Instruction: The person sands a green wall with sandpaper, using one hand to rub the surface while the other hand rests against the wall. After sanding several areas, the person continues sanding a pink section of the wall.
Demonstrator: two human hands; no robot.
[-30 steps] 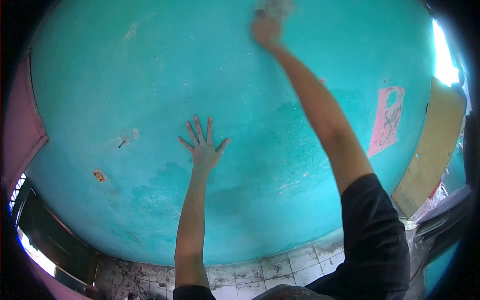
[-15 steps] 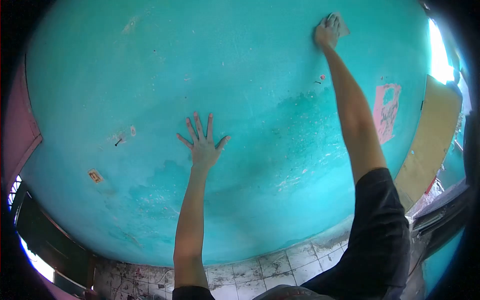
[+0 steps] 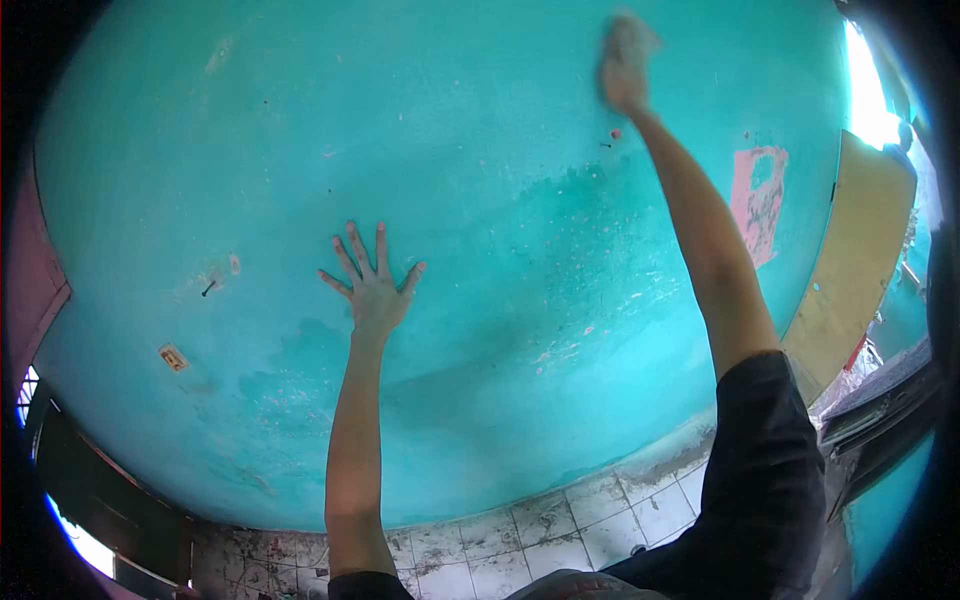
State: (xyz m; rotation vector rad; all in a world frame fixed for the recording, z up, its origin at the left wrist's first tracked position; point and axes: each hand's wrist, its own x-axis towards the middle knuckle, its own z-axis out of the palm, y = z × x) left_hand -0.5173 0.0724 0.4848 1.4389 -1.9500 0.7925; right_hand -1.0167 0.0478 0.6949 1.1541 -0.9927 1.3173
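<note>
Your right hand (image 3: 625,65) presses a blurred pad (image 3: 632,35) high on the wall (image 3: 200,120), grip closed on it; your left hand (image 3: 372,290) lies flat and spread, lower left.

Matt, patchy turquoise painted wall (image 3: 480,200) with pink flaked spots (image 3: 755,200); grimy glossy tiles (image 3: 560,520); bare wooden board (image 3: 850,270).

Both hands on wall (image 3: 200,150), right (image 3: 625,70) above left (image 3: 372,290).

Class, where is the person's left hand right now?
In the head view, the left hand lies flat, fingers spread, on the turquoise wall, left of centre, right of a small nail.
</note>
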